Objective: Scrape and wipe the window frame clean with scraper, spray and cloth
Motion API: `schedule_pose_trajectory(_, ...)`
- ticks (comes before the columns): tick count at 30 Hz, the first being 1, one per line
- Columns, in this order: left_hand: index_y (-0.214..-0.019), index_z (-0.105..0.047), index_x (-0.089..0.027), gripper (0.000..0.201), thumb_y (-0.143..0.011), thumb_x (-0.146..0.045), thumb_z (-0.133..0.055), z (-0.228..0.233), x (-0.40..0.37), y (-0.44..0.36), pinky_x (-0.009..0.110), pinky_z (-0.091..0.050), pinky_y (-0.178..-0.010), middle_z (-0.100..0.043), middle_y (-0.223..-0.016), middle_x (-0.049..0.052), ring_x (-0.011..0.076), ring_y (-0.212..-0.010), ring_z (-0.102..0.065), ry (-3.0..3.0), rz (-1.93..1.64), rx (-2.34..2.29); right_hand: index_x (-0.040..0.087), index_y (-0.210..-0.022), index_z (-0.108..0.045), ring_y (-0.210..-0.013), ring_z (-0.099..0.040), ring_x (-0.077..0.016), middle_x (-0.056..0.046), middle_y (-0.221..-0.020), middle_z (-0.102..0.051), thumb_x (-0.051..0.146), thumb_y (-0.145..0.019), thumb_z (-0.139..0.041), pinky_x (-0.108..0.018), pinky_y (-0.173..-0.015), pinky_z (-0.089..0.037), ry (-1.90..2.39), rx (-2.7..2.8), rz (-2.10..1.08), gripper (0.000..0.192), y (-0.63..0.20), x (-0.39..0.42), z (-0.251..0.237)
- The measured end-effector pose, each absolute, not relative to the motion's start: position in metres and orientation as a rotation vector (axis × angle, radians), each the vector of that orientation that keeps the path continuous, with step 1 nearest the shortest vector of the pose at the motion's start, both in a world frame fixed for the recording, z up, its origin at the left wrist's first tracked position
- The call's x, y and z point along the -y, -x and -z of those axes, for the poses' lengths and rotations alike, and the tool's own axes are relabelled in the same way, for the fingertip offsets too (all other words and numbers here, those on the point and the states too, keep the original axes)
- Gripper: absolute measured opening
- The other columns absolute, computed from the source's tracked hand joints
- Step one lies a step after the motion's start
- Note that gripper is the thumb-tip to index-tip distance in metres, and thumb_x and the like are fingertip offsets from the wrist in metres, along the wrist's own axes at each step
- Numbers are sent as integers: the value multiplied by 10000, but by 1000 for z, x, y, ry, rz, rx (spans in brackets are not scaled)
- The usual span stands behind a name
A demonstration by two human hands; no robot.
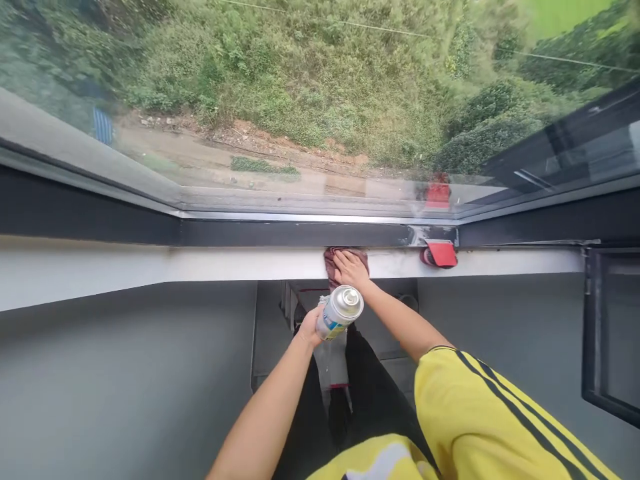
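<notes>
My left hand (311, 327) is wrapped round a spray can (332, 323), silver on top with a blue and yellow label, held upright in front of the sill. Some whitish material shows beside the can, too small to make out. Up on the white window sill (250, 264), my right hand (351, 268) presses a dark reddish-brown cloth (331, 261) down with its fingers over it. Part of the cloth hangs over the sill's front edge behind the can.
A red-topped object (442, 254) of unclear kind sits on the sill to the right, by a whitish smear on the dark window frame (300, 233). Glass rises behind. An open dark casement (593, 333) juts in at right. Below is a grey step stool or ladder (333, 367).
</notes>
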State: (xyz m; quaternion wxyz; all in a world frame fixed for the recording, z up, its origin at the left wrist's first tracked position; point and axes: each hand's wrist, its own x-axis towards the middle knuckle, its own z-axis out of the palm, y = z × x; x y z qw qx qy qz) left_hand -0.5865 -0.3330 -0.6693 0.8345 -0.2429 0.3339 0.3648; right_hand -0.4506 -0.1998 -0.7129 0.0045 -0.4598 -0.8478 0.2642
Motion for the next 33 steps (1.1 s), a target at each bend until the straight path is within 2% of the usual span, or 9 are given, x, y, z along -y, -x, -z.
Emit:
schedule_pose_trajectory(8, -1012, -628, -71, 259, -858, -243, -512, 652, 299, 490, 416, -535, -726, -680, -879, 168, 305, -818, -660, 413, -579, -701, 107, -1263, -532, -1200, -374, -289, -140, -1365, -470, 275, -863, -430, -412, -978, -286, 1895, 2455, -385, 445, 305, 195, 713)
schedule_pose_trajectory(13, -1096, -599, -51, 317, -858, -243, -517, 636, 286, 461, 463, -505, -841, -656, -1028, 186, 321, -952, -629, 345, -527, -675, 140, -954, -649, -955, -460, -255, -132, -947, -619, 280, -889, -404, -377, -843, -343, 2023, 2329, -324, 289, 253, 210, 700)
schedule_pose_trajectory(15, -1062, -607, -50, 278, -847, -212, -538, 630, 286, 461, 434, -504, -856, -658, -1011, 178, 293, -933, -637, 306, -545, -692, 155, -867, -655, -912, -469, -239, -115, -870, -618, 286, -878, -403, -368, -835, -351, 2029, 2173, -395, 284, 232, 226, 693)
schedule_pose_trajectory(18, -929, -627, -73, 144, -813, -147, -585, 622, 291, 473, 331, -538, -757, -675, -867, 130, 220, -764, -664, 252, -581, -763, 163, -817, -645, -854, -494, -212, -83, -816, -623, 322, -811, -439, -347, -810, -384, 2073, 1610, -672, 261, 202, 255, 682)
schedule_pose_trajectory(21, -889, -626, -93, 110, -780, -109, -623, 614, 300, 492, 272, -543, -666, -677, -809, 96, 184, -676, -658, 223, -601, -834, 173, -754, -606, -705, -505, -164, -24, -717, -601, 389, -715, -478, -287, -667, -408, 2019, 857, -1040, 254, 182, 283, 672)
schedule_pose_trajectory(24, -903, -628, -97, 147, -760, -110, -659, 607, 310, 510, 271, -548, -652, -683, -811, 97, 186, -678, -660, 205, -591, -884, 175, -710, -575, -603, -477, -122, 19, -649, -569, 419, -623, -537, -241, -574, -375, 1922, 446, -1200, 262, 179, 301, 664)
schedule_pose_trajectory(26, -910, -630, -83, 179, -746, -124, -688, 603, 317, 519, 288, -552, -670, -684, -814, 115, 200, -700, -663, 197, -569, -906, 170, -733, -596, -638, -504, -126, 17, -680, -597, 411, -609, -560, -243, -610, -396, 1918, 424, -1192, 273, 183, 307, 660)
schedule_pose_trajectory(29, -979, -623, -66, 302, -721, -174, -739, 597, 326, 527, 316, -551, -709, -684, -887, 153, 231, -778, -666, 142, -529, -923, 172, -826, -652, -810, -564, -166, -16, -838, -659, 396, -670, -556, -294, -795, -430, 1970, 670, -1167, 290, 199, 308, 650)
schedule_pose_trajectory(33, -971, -617, -72, 410, -649, -234, -811, 589, 332, 526, 307, -542, -677, -685, -880, 160, 233, -744, -665, 76, -440, -917, 189, -974, -666, -1008, -543, -203, -57, -1050, -637, 326, -725, -547, -353, -967, -374, 1964, 1140, -1304, 307, 245, 308, 626)
